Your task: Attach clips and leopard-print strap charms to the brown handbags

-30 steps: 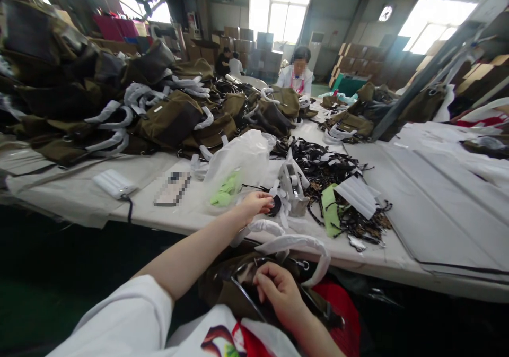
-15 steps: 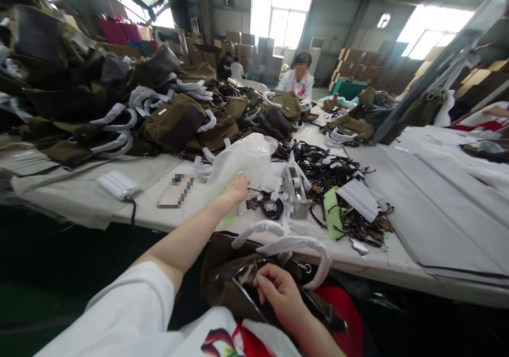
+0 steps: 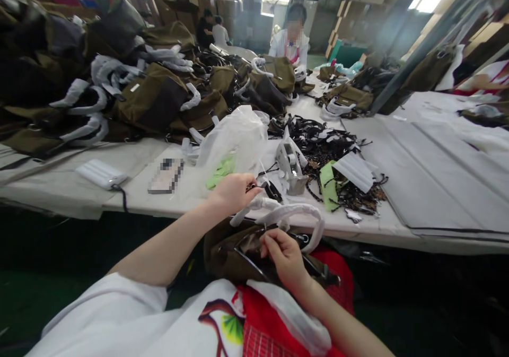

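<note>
An olive-brown handbag (image 3: 226, 259) with white-wrapped handles (image 3: 314, 216) rests against the table edge in front of me, its zipped top partly open. My right hand (image 3: 283, 253) is closed in a pinch over the opening; a thin pale bit shows above the fingertips, too small to name. Above the bag's left handle, my left hand (image 3: 235, 191) is closed around part of a dark strap, mostly hidden by the fingers. Just right of it lies a black strap coil (image 3: 272, 191), beside a grey metal tape dispenser (image 3: 292, 171).
A heap of black cords and patterned charms (image 3: 318, 145) covers the table's middle, with a white face mask (image 3: 356, 170) on it. Clear plastic (image 3: 238, 131), a phone (image 3: 166, 175) and a white device (image 3: 101, 174) lie leftward. Bags (image 3: 153, 97) pile behind. A person (image 3: 292, 41) sits opposite.
My left hand has drawn back from beside the plastic toward the handbag, bringing a dark strap. Green paper by the plastic is now uncovered. My right hand stays pinched at the bag; the view has tilted down.
</note>
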A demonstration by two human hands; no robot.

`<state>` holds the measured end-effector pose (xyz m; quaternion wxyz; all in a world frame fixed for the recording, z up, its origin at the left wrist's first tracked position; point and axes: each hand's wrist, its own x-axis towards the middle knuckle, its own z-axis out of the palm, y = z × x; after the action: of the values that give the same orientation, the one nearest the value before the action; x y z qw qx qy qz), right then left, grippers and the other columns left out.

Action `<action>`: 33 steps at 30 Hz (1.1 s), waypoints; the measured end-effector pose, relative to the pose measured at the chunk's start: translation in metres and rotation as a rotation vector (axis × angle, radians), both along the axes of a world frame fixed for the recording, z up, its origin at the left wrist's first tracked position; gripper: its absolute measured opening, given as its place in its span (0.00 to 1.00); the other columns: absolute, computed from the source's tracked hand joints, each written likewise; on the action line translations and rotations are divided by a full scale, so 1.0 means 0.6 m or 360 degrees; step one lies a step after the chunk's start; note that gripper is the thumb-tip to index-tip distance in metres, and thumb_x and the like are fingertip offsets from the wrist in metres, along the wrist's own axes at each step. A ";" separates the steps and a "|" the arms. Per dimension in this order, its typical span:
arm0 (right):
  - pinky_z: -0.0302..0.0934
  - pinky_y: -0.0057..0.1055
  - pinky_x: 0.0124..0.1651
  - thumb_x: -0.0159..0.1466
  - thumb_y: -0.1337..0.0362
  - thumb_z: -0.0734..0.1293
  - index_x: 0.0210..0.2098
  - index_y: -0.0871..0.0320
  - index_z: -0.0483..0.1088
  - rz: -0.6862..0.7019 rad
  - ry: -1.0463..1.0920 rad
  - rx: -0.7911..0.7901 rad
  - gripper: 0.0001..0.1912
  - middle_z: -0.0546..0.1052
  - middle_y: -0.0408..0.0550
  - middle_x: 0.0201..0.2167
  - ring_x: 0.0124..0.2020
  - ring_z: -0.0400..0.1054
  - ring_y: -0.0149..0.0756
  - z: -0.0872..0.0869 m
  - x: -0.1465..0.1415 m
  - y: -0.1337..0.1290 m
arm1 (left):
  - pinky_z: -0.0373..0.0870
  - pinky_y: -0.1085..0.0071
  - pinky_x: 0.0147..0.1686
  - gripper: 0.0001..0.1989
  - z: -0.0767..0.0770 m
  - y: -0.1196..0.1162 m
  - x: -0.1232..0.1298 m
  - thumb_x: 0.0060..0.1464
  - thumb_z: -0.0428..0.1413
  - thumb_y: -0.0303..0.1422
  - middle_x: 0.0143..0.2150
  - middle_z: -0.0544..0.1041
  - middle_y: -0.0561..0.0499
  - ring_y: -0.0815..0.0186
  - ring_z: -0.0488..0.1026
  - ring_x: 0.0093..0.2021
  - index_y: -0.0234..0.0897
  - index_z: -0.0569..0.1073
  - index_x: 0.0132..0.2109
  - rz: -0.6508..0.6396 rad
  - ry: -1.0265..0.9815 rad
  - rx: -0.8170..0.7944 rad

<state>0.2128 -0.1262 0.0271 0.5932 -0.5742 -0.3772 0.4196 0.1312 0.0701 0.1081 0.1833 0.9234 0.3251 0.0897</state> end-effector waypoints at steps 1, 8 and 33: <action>0.58 0.28 0.30 0.67 0.57 0.63 0.34 0.58 0.71 -0.0009 -0.0001 -0.0004 0.11 0.70 0.40 0.20 0.21 0.61 0.28 0.000 0.002 0.003 | 0.69 0.69 0.39 0.13 -0.002 -0.016 -0.017 0.60 0.53 0.41 0.38 0.81 0.47 0.59 0.77 0.39 0.37 0.77 0.42 -0.0063 -0.0079 -0.0119; 0.57 0.27 0.27 0.63 0.58 0.65 0.32 0.59 0.74 0.0082 0.0002 -0.0103 0.11 0.68 0.39 0.16 0.19 0.61 0.28 0.016 0.006 0.029 | 0.70 0.67 0.45 0.20 -0.034 -0.077 -0.095 0.63 0.44 0.30 0.37 0.80 0.48 0.62 0.76 0.39 0.33 0.68 0.59 -0.0201 -0.0269 -0.0617; 0.60 0.27 0.27 0.65 0.59 0.63 0.28 0.57 0.70 0.0166 -0.0365 -0.0186 0.11 0.71 0.41 0.19 0.22 0.65 0.30 0.038 -0.010 0.057 | 0.68 0.73 0.32 0.12 -0.052 -0.102 -0.115 0.59 0.55 0.37 0.29 0.78 0.51 0.67 0.74 0.30 0.35 0.79 0.32 0.0170 -0.0765 -0.0919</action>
<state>0.2066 -0.0922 0.0498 0.4891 -0.6316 -0.4466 0.4029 0.0621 0.0090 0.0770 0.5020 0.7681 0.3324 0.2180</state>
